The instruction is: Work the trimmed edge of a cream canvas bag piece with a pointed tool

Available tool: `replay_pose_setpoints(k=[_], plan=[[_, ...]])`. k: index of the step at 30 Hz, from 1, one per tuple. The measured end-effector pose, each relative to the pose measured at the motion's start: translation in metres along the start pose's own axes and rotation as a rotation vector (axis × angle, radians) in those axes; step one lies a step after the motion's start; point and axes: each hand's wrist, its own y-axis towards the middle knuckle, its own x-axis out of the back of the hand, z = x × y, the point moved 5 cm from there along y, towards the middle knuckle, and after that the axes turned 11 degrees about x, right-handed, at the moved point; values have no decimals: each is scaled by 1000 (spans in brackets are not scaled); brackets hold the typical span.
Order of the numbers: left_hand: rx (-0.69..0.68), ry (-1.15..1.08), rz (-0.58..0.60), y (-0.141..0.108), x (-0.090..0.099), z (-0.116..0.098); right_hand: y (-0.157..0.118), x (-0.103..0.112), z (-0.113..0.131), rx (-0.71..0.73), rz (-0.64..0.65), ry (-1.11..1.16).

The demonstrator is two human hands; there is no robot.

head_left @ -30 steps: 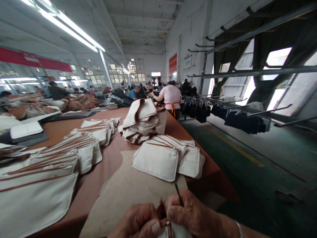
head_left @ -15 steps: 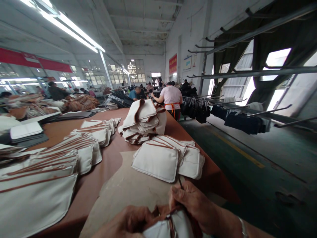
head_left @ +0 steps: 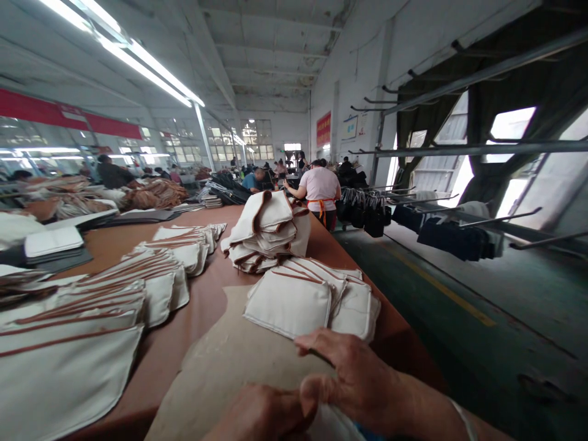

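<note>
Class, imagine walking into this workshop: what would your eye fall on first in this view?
Cream canvas panels edged in brown piping stand out first, piled on a long brown-topped table just beyond the person's right hand. Farther along on the right, dark bags hang from a rack, beside a co-worker in a pink top.

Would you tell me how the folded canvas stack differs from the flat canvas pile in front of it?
The folded stack is doubled over and heaped high, while the flat pile lies low, its pieces overlapping. The folded stack sits farther along the table than the flat pile. The folded stack shows broad brown edging; the flat pile shows thin brown strips. Both are off-white canvas with brown trim.
</note>
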Motion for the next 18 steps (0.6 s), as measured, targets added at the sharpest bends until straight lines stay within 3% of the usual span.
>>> replay_pose_setpoints(k=[2, 3, 6, 8, 13, 16, 18], plan=[[25, 217, 26, 3, -8, -9, 6, -26, 7, 77, 85, 116], [40, 311, 47, 1, -9, -12, 6, -38, 5, 29, 118, 154], [135, 412, 80, -14, 5, -6, -3, -57, -8, -240, 174, 323], [234, 416, 57, -28, 24, 10, -14, -52, -12, -394, 140, 472], [166, 19, -26, -55, 64, 38, -36, -20, -28, -544, -165, 706], [46, -155, 37, -61, 66, 31, -41, -22, -46, -515, -262, 790], [-31, -198, 68, -62, 61, 18, -37, -27, -52, -427, -235, 721]])
